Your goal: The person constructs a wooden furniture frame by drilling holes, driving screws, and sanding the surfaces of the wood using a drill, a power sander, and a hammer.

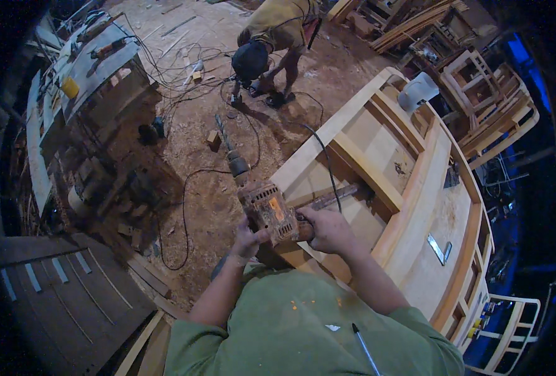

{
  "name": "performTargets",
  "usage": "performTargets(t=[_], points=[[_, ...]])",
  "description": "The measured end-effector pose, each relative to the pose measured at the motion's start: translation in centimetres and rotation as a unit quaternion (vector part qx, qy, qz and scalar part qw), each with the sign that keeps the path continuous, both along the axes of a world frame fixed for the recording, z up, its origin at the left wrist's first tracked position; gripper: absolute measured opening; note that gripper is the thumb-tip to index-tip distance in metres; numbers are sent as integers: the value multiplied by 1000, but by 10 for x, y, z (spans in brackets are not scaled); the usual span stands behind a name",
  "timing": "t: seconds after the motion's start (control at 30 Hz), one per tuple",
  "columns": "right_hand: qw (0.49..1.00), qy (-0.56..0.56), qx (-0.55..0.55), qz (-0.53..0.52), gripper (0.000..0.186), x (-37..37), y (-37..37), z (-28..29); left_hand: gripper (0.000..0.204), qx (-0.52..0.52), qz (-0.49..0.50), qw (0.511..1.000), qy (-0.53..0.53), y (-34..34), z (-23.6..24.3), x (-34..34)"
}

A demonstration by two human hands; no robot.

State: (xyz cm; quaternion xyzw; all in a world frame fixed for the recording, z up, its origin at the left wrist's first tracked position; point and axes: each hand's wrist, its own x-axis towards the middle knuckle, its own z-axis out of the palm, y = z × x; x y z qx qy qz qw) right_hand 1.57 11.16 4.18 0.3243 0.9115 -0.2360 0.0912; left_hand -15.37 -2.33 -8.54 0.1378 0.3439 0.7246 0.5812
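Wood shavings and sawdust cover the reddish-brown floor (171,216), with loose sticks and dark power cords (184,213) strewn across it and a small wooden block (213,140) lying near the middle. At the upper left stands a cluttered workbench (111,66), a yellow container (69,87) on it; at the lower left lies a dark panel (52,301) crossed by pale strips. Beyond, a co-worker (284,28) in a dark cap bends low toward the floor. Chair-like wooden frames (475,84) are stacked at the upper right. Filling the right side is a big pale wooden framework (409,235) with rails and a broad board; a translucent plastic tub (418,91) sits at its far edge, and a metal try square (439,250) lies on the board. Between this framework and the littered floor, in front of the wearer's green shirt (290,326), is a dusty power drill (270,212), its long spiral bit (222,130) pointing away. The right hand (329,232) has its fingers closed around the rear grip, while the left hand (248,239) clasps the body's left side, its fingertips partly hidden.
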Motion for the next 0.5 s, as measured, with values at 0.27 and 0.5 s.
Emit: performTargets(t=[0.27, 0.5], points=[[1000, -17, 12, -7, 56, 1, -1, -4, 91, -19, 12, 1000, 12, -1, -12, 0], [1000, 0, 3, 2, 56, 0, 3, -2, 89, -13, 12, 1000, -5, -1, -9, 1]])
